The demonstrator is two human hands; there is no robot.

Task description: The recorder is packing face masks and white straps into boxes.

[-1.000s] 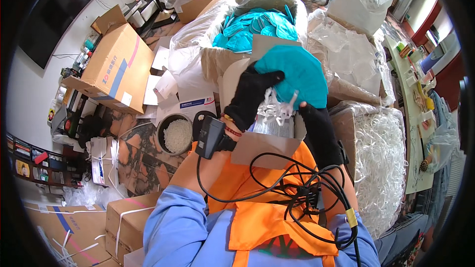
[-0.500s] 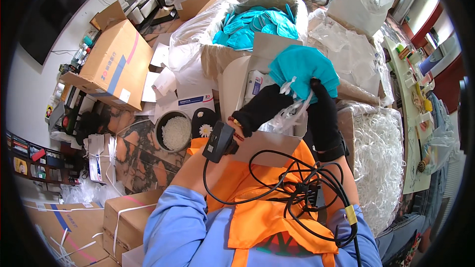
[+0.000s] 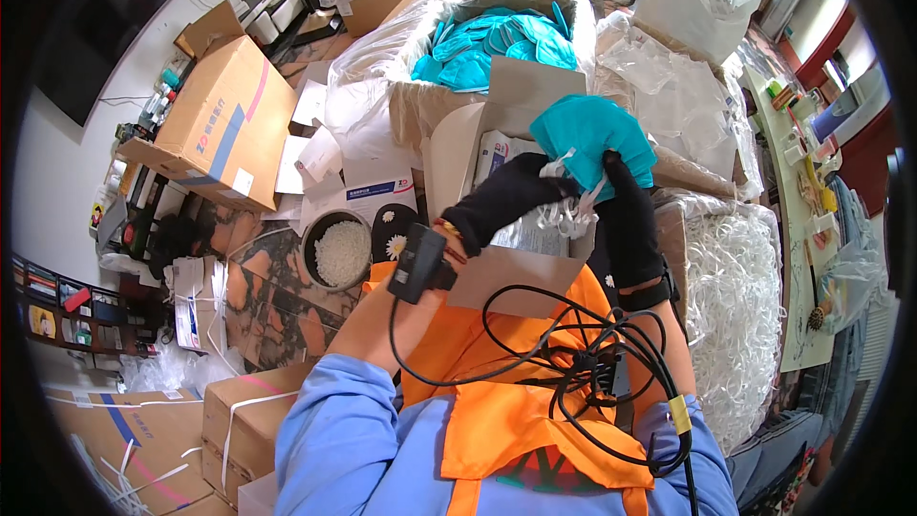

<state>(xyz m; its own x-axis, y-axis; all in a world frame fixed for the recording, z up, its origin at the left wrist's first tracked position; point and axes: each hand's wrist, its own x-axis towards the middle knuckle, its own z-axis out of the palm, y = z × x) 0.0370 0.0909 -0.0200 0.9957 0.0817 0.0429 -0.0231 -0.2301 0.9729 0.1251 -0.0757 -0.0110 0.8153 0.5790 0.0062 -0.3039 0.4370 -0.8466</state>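
A fanned stack of teal folded face masks [image 3: 594, 139] is gripped from below by my right hand [image 3: 628, 220] in a black glove, its thumb over the masks' lower edge. My left hand [image 3: 523, 193], also gloved in black, is closed at the bunch of white ear loops [image 3: 573, 214] that hangs from the stack. Both hands are above an open carton [image 3: 516, 279] at my lap. Inside it lie a white printed packet [image 3: 492, 153] and clear plastic packaging, partly hidden by my left hand and forearm.
A plastic-lined box of loose teal masks [image 3: 497, 43] stands ahead. At right is a box of white elastic loops [image 3: 731, 315]. A bowl of white bits [image 3: 341, 253] and a large brown carton [image 3: 215, 119] are at left. A black cable [image 3: 611, 354] loops over my apron.
My left hand has shifted a little to the right along the ear loops, bunching them closer together. The mask stack has moved slightly right and is less spread out.
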